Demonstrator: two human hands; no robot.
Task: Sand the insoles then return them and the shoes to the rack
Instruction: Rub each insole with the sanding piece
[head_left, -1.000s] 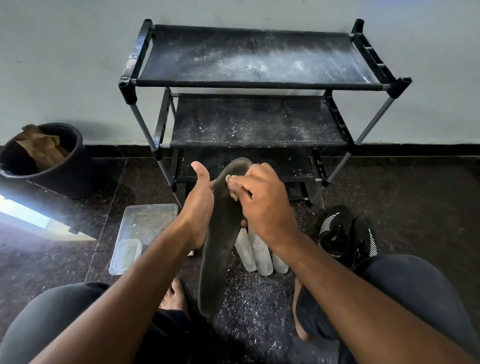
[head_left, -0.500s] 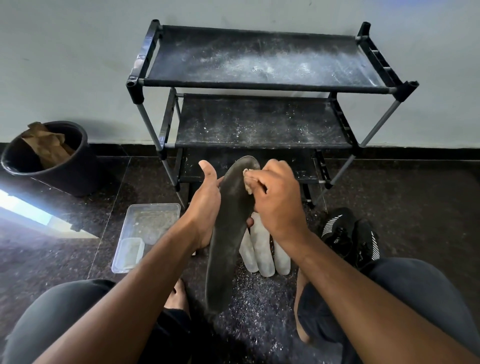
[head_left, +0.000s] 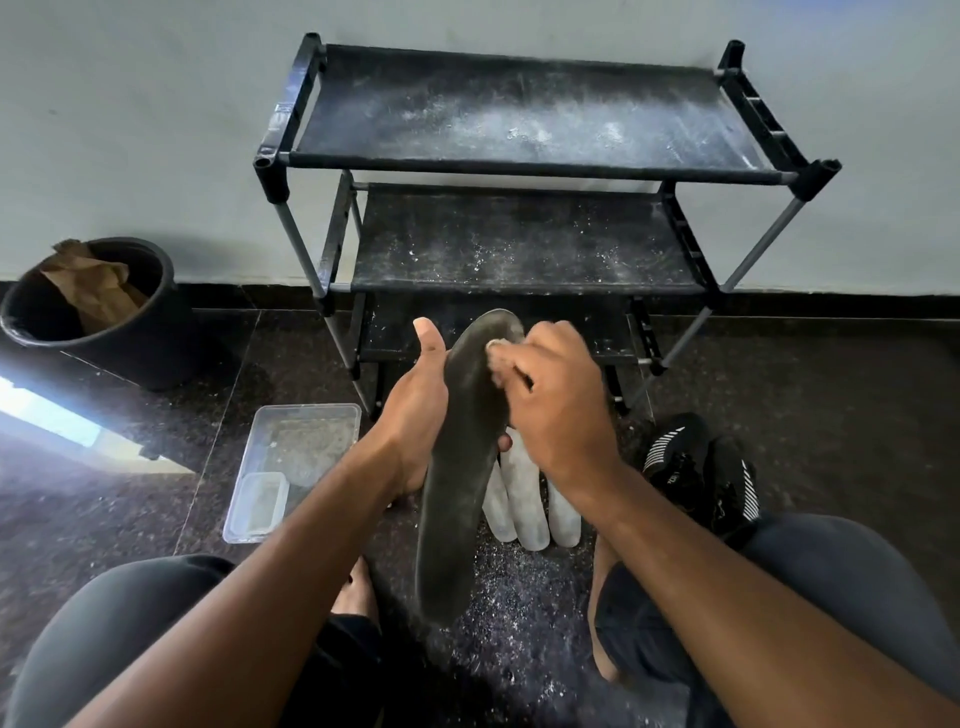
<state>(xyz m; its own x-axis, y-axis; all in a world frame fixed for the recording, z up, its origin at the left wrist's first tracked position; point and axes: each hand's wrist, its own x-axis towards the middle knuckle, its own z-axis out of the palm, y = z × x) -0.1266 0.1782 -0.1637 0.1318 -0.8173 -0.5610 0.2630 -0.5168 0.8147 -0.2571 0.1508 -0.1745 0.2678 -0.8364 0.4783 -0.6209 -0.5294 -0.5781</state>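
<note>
My left hand grips the dark insole at frame centre, thumb up, toe end toward the rack. My right hand pinches a small sanding pad against the insole's upper part. Pale insoles lie on the floor beneath; black shoes sit lower right, a clear tray left of centre.

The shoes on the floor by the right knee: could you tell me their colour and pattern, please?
The shoes are black with white stripes, seen in the head view.
</note>
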